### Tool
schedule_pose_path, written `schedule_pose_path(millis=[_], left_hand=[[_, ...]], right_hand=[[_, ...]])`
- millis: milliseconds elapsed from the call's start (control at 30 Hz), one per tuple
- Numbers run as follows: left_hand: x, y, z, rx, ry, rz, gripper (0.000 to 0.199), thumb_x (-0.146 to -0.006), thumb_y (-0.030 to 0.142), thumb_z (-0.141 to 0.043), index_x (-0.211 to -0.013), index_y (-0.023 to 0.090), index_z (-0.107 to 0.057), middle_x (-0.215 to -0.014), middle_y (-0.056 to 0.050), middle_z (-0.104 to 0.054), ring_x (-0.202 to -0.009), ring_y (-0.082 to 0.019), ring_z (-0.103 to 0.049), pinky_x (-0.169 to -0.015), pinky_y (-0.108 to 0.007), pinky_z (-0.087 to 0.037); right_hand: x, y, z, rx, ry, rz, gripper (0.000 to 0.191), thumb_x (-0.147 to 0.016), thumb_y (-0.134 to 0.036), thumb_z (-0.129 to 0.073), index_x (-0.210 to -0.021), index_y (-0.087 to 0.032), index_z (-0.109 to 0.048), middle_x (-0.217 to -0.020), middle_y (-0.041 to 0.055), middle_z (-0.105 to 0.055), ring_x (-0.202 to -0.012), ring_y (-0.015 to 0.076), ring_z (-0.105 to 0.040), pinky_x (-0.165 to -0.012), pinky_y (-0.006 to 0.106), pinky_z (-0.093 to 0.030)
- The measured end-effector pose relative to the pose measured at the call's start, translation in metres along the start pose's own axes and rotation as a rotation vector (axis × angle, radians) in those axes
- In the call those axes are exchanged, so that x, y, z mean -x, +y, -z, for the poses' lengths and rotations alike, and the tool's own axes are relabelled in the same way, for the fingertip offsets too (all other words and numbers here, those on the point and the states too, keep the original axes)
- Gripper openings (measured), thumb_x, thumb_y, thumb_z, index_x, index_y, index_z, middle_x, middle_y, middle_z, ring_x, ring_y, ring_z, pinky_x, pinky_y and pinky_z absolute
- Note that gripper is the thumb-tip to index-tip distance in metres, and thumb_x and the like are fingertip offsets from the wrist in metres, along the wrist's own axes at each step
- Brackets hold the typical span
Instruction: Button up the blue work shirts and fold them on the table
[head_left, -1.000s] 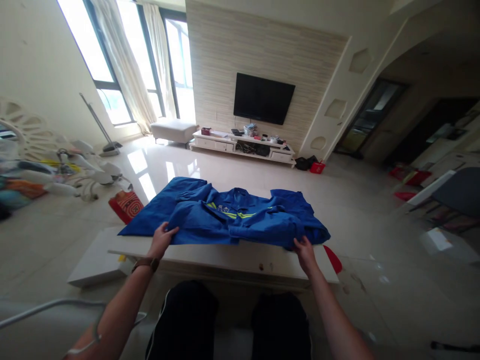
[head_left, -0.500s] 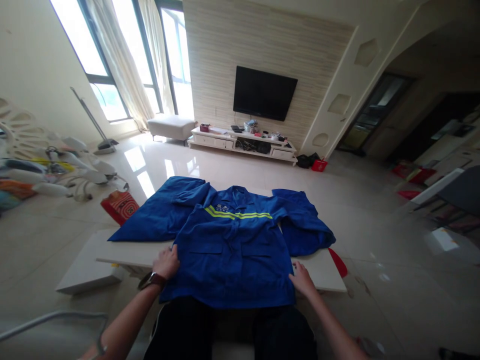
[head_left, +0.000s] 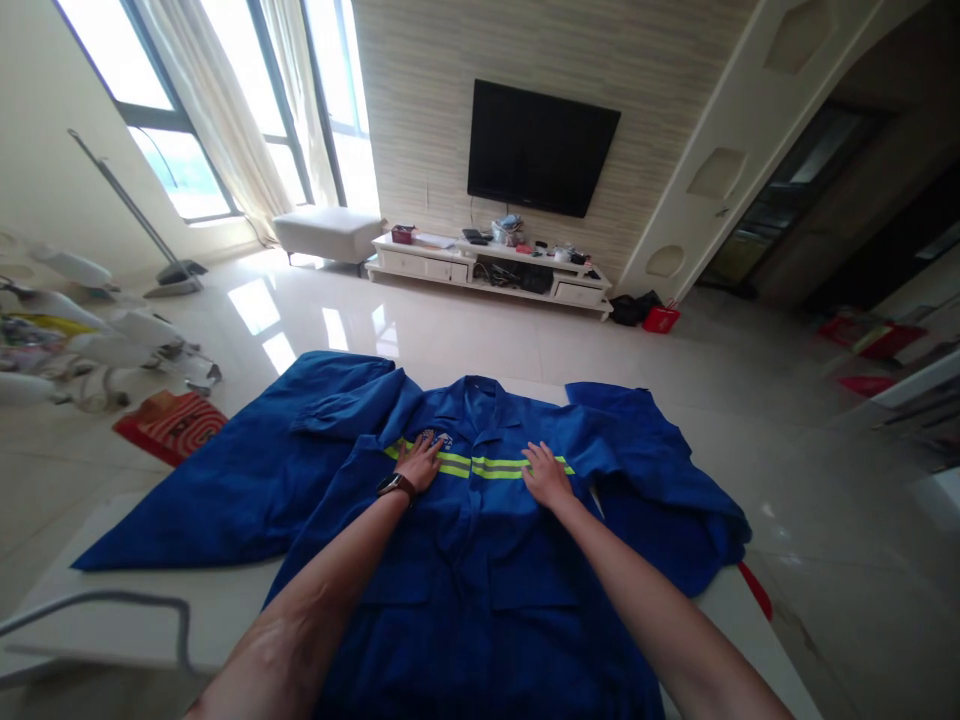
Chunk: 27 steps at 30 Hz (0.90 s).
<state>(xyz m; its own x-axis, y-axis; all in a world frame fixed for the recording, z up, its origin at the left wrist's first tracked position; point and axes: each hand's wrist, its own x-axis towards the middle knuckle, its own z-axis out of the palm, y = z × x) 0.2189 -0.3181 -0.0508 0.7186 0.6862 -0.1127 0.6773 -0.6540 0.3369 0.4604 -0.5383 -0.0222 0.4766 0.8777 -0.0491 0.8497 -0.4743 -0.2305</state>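
Observation:
A blue work jacket (head_left: 457, 540) with a yellow-green reflective stripe lies front up on a white table (head_left: 757, 640), collar away from me. My left hand (head_left: 420, 462), with a watch at the wrist, rests on the chest beside the white print, fingers spread. On the other side of the button line, my right hand (head_left: 546, 474) lies on the stripe, fingers apart. Neither hand holds anything. More blue cloth (head_left: 217, 490) is spread at the left, and another blue piece (head_left: 660, 520) lies under the sleeve at the right.
A red patterned bag (head_left: 169, 425) stands on the floor left of the table. A grey metal bar (head_left: 97, 600) crosses the lower left. Farther off are a low TV cabinet (head_left: 427, 262), a bench (head_left: 328, 236) and a red bag (head_left: 661, 318).
Both hands have moved from the jacket's lower side edges up onto its chest, and their fingers have spread. The view has come closer to the jacket.

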Motion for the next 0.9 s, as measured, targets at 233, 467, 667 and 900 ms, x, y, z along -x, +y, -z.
schedule_pose_path(millis=[233, 467, 667, 900], left_hand=[[-0.033, -0.030, -0.015, -0.085, 0.124, -0.042, 0.057, -0.106, 0.044, -0.029, -0.162, 0.034, -0.032, -0.171, 0.000, -0.022, -0.159, -0.028, -0.015, -0.125, -0.061, -0.017], [-0.004, 0.013, 0.007, 0.070, 0.223, -0.076, 0.054, -0.104, 0.029, -0.038, -0.157, 0.026, -0.044, -0.163, -0.007, -0.041, -0.155, -0.029, -0.029, -0.126, -0.055, -0.024], [0.073, 0.045, -0.004, 0.058, -0.038, -0.666, 0.056, -0.100, 0.041, -0.054, -0.155, 0.041, -0.044, -0.165, 0.002, -0.039, -0.156, -0.025, -0.028, -0.129, -0.051, -0.014], [0.092, 0.009, 0.000, 0.051, -0.115, -0.483, 0.054, -0.101, 0.031, -0.049, -0.154, 0.041, -0.045, -0.163, 0.002, -0.042, -0.152, -0.024, -0.033, -0.127, -0.048, -0.022]], right_hand=[[-0.024, 0.046, -0.049, 0.078, 0.068, -0.089, 0.054, -0.104, -0.050, -0.036, -0.157, -0.041, -0.040, -0.169, -0.0059, -0.030, -0.158, 0.0283, -0.014, -0.118, 0.053, -0.030], [-0.022, 0.043, -0.046, 0.090, 0.111, -0.074, 0.054, -0.103, -0.049, -0.037, -0.156, -0.039, -0.043, -0.167, -0.0060, -0.034, -0.155, 0.0264, -0.019, -0.116, 0.051, -0.032], [-0.022, 0.041, -0.041, 0.098, 0.101, -0.081, 0.053, -0.103, -0.048, -0.040, -0.155, -0.038, -0.045, -0.165, -0.0035, -0.038, -0.153, 0.0275, -0.023, -0.115, 0.052, -0.033], [-0.022, 0.041, -0.039, 0.070, 0.121, -0.067, 0.052, -0.102, -0.046, -0.041, -0.153, -0.037, -0.048, -0.163, -0.0029, -0.041, -0.151, 0.0279, -0.027, -0.115, 0.051, -0.033]])
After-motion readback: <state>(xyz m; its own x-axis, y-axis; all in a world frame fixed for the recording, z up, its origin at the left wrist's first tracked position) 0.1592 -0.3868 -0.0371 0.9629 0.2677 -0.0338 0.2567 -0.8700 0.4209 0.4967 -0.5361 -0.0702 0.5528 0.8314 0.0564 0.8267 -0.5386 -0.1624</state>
